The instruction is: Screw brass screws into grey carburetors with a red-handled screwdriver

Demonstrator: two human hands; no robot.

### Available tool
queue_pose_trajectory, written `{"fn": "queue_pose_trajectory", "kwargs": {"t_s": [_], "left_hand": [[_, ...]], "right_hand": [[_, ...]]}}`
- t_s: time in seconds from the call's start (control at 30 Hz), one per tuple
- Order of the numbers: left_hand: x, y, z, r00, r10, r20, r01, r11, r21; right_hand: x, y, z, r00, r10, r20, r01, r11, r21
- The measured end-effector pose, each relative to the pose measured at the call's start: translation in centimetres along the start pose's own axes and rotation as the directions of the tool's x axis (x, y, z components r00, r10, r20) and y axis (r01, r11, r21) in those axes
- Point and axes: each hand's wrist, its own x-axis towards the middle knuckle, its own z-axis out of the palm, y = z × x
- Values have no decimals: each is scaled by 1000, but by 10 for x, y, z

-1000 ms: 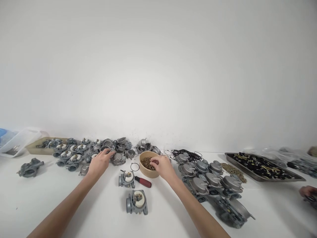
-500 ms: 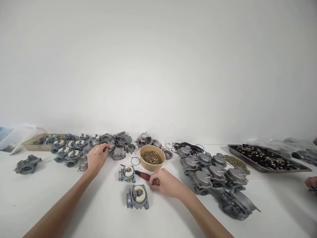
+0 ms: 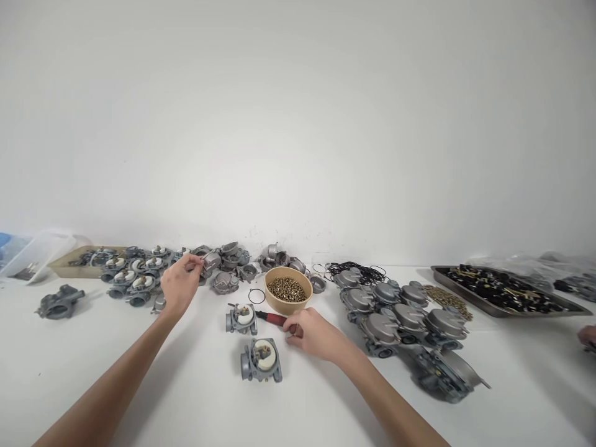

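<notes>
My left hand [image 3: 180,284] reaches over the parts at the back, thumb and finger pinched at the rim of a grey float bowl [image 3: 212,261]. My right hand [image 3: 311,333] is closed around the end of a red-handled screwdriver [image 3: 274,319] lying on the table. Left of that tool sits an open carburetor [image 3: 241,318] with a white float. A second open carburetor [image 3: 261,360], also with a white float, stands nearer me. Behind them is a tan bowl [image 3: 285,308] of brass-coloured screws, with a black O-ring [image 3: 256,296] beside it.
Carburetors with bowls fitted [image 3: 382,326] stand grouped on the right, before black O-rings [image 3: 361,273] and loose screws [image 3: 447,303]. A metal tray [image 3: 437,279] of black parts lies beyond. Floated carburetors [image 3: 139,283] cluster left; one body [image 3: 59,302] lies apart. Another person's hand [image 3: 587,335] shows at right.
My left fingertips have risen slightly at the float bowl, which now shows more clearly. My right hand stays at the screwdriver handle, its fingers slightly shifted. The whole view has tilted a little.
</notes>
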Motion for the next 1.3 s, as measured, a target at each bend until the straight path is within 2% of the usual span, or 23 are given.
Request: {"fn": "queue_pose_trajectory", "kwargs": {"t_s": [0.17,0.23,0.3,0.33,0.37,0.43,0.47,0.57,0.63,0.7,0.73,0.77,0.83,0.9,0.93,0.97,1.0,1.1,1.13,1.17,1.2,1.3], "left_hand": [[-6,24,-32,999,38,4,-36,972,-232],[-14,33,-46,996,56,67,-32,950,-311],[-25,43,-55,978,66,196,16,922,-386],[-31,47,-58,953,63,295,74,899,-431],[-38,52,-59,905,55,423,173,859,-481],[-52,63,-56,774,56,631,363,776,-515],[-59,68,-54,718,61,693,430,745,-511],[-75,81,-49,581,106,807,548,683,-484],[-82,85,-47,508,151,848,599,646,-474],[-86,85,-45,467,174,867,632,620,-464],[-87,85,-43,465,174,868,636,617,-464],[-88,84,-42,476,168,863,629,621,-468],[-87,80,-38,528,163,834,569,661,-489],[-85,75,-37,589,182,787,445,740,-504],[-85,72,-38,598,198,777,379,784,-491],[-85,69,-40,583,218,782,310,831,-462],[-85,66,-43,543,240,805,239,874,-422],[-86,59,-52,351,270,896,41,952,-303],[-88,57,-53,310,269,912,-9,960,-281],[-89,56,-54,289,266,920,-40,963,-266],[-90,56,-54,287,256,923,-54,966,-251],[-94,57,-51,334,208,919,-53,978,-202]], "right_hand": [[0,0,1,990,-71,-118,67,997,-40],[-1,-3,0,974,-107,-199,101,994,-41],[-4,-10,-1,930,-168,-327,170,985,-20],[-6,-15,-1,884,-226,-410,243,970,-10],[-9,-20,-1,822,-300,-485,335,942,-15],[-15,-32,-1,689,-458,-561,515,855,-65],[-18,-37,-1,650,-527,-547,576,811,-98],[-24,-50,3,641,-656,-399,641,743,-194],[-24,-53,6,622,-704,-343,661,707,-253],[-22,-53,9,595,-724,-349,664,687,-294],[-21,-52,10,588,-721,-366,656,690,-305],[-20,-51,11,589,-709,-389,643,702,-307],[-17,-47,12,608,-663,-436,612,742,-274],[-15,-44,12,655,-583,-481,575,797,-183],[-14,-43,12,683,-532,-500,549,826,-129],[-14,-42,12,716,-476,-511,512,855,-78],[-14,-43,13,750,-419,-512,468,883,-38],[-15,-48,15,841,-285,-461,334,942,27],[-16,-51,17,863,-258,-434,302,952,35],[-16,-53,19,879,-240,-411,279,960,38],[-16,-56,20,891,-227,-393,260,965,34],[-15,-62,25,916,-193,-352,201,980,-16]]}}
